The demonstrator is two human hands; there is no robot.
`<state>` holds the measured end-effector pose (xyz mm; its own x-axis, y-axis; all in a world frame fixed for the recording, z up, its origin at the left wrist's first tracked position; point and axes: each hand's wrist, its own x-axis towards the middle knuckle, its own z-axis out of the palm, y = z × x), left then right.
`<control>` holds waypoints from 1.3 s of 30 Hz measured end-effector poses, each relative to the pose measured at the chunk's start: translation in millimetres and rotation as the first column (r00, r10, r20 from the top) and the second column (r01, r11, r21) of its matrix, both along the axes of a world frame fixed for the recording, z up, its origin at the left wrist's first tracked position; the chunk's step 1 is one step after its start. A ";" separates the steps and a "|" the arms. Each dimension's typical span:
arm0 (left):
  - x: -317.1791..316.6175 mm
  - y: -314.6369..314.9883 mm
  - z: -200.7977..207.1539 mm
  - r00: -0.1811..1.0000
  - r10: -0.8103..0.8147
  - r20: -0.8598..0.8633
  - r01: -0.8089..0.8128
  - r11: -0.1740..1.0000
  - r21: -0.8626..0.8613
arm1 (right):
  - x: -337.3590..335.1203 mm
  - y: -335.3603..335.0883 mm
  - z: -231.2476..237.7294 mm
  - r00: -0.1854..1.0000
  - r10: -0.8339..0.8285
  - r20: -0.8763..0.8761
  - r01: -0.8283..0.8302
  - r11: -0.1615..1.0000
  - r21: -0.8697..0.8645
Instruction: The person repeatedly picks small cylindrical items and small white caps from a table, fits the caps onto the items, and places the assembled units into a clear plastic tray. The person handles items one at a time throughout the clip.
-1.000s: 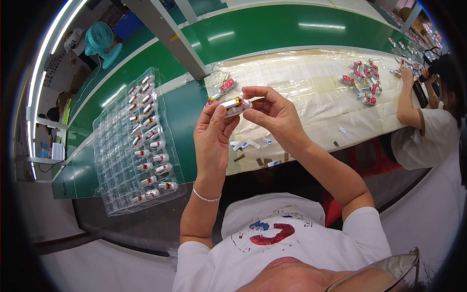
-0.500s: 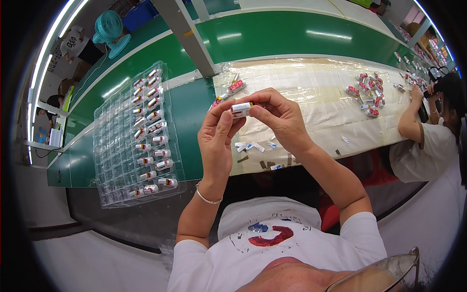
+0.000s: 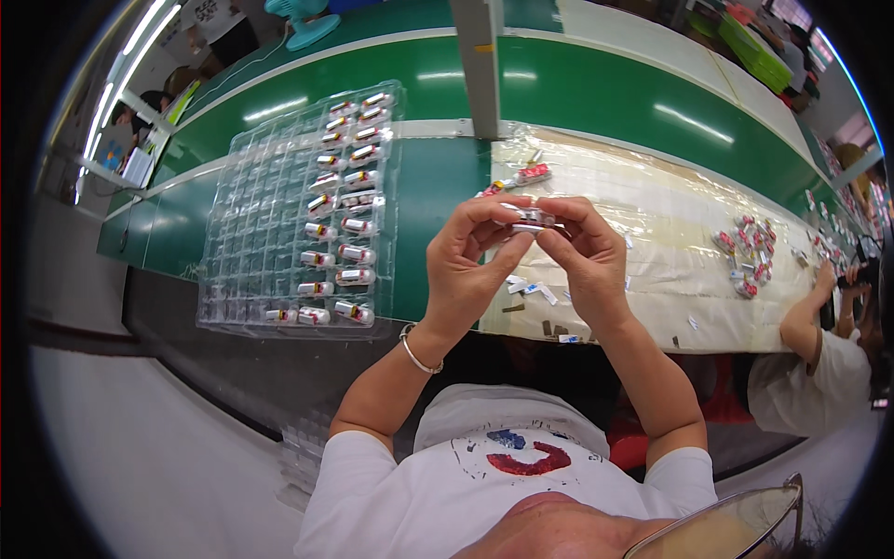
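My left hand [image 3: 466, 265] and my right hand [image 3: 591, 261] meet in front of me, fingers closed on one small silver cylinder [image 3: 531, 222] with dark red parts. Both thumbs press its near side, and the fingertips hide its ends and far side. Beyond the hands, a couple of similar red-and-silver cylinders [image 3: 535, 173] lie on the covered mat [image 3: 643, 196]. To the left of my left hand stands a clear plastic tray [image 3: 247, 205] of small pockets. Silver cylinders [image 3: 354, 278] fill its right-hand columns; the pockets further left hold none.
Small white-and-blue strips [image 3: 533, 289] and brown bits lie on the mat's near part. A pile of red-and-silver cylinders [image 3: 750, 247] lies further right, near a co-worker's arm [image 3: 803, 317]. A metal post [image 3: 479, 70] rises beyond the green table [image 3: 428, 177].
My view has swung left, so tray and mat sit further right in it. The cylinder has turned in my fingers, and my right thumb has shifted to its near side beside the left thumb.
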<state>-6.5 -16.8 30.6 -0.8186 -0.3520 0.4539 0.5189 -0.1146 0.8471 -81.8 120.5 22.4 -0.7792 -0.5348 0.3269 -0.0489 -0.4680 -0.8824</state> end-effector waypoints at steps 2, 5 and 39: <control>4.3 -11.2 0.4 0.998 0.020 0.057 -0.014 0.995 -0.097 | 2.5 -7.3 0.1 0.998 0.013 0.059 -0.016 0.999 0.039; 7.4 -32.8 -0.9 0.987 0.139 0.078 -0.098 0.917 -0.387 | 2.5 -17.7 1.3 0.990 0.053 0.129 -0.070 0.989 0.133; -115.9 -454.3 -65.0 0.732 0.681 -0.020 -0.250 0.240 -0.938 | -80.9 28.0 -38.5 0.966 -0.248 -0.067 0.248 0.837 0.488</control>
<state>-122.4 -471.1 -34.5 -0.7988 -0.3286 0.5039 -0.1291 0.9118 0.3899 -162.7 148.5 -16.1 -0.9072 -0.4140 0.0751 -0.1058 0.0516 -0.9930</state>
